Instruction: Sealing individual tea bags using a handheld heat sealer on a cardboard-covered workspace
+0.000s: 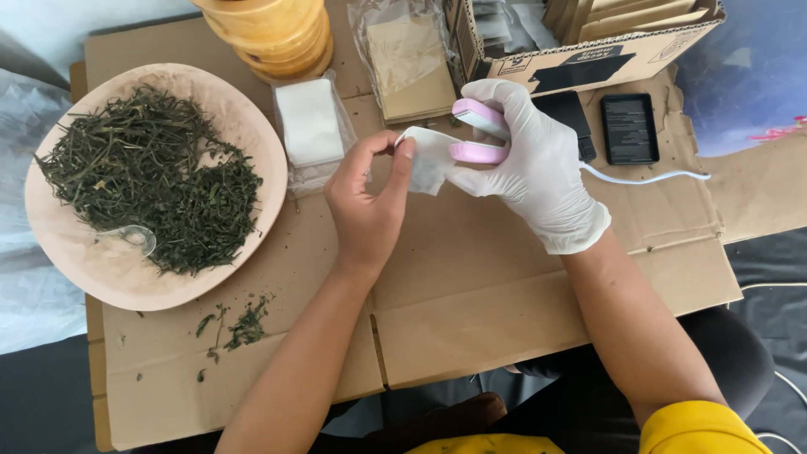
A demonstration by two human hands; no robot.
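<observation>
My right hand (538, 164), in a white glove, grips a small pink and white handheld sealer (477, 134) with a white cord (647, 177) trailing right. Its jaws sit on a small white filter pouch (427, 158). My bare left hand (370, 202) pinches the pouch's left edge between thumb and fingers. Both hands hover over a flattened brown cardboard sheet (471, 286).
A wide pinkish plate (92, 269) of dried green leaves (151, 176) with a clear scoop (134, 237) lies at left. Behind are stacked yellow bowls (269, 34), a pack of white pouches (309, 122), bagged tan packets (412, 67), a cardboard box (588, 42) and a black scale (629, 128).
</observation>
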